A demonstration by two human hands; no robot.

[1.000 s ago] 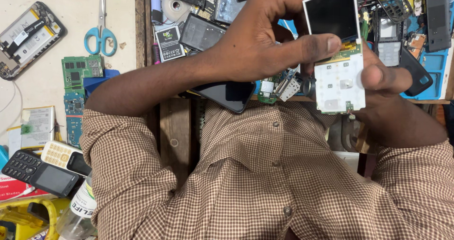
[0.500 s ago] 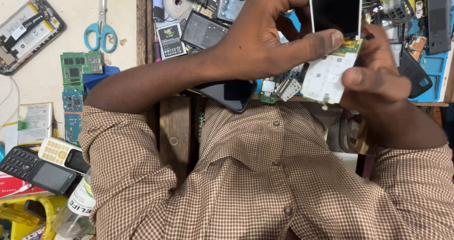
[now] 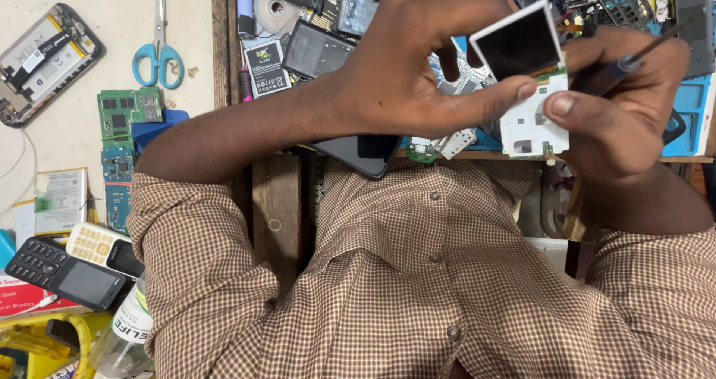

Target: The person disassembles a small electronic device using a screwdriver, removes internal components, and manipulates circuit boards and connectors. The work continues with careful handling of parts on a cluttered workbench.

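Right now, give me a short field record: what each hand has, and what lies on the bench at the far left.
left hand: pinches the phone board at its left edge
right hand: grips the board's right side and holds a thin tool
screen: small, dark, tilted up off the top of the board
scissors: blue handles, flat on the bench
keypad phones: one black, one white, side by side at lower left
green boards: left of the forearm

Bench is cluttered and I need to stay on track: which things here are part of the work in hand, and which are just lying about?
In hand:
left hand
right hand
phone board with screen
thin tool

Lying about:
scissors
green circuit boards
black keypad phone
white keypad phone
opened phone
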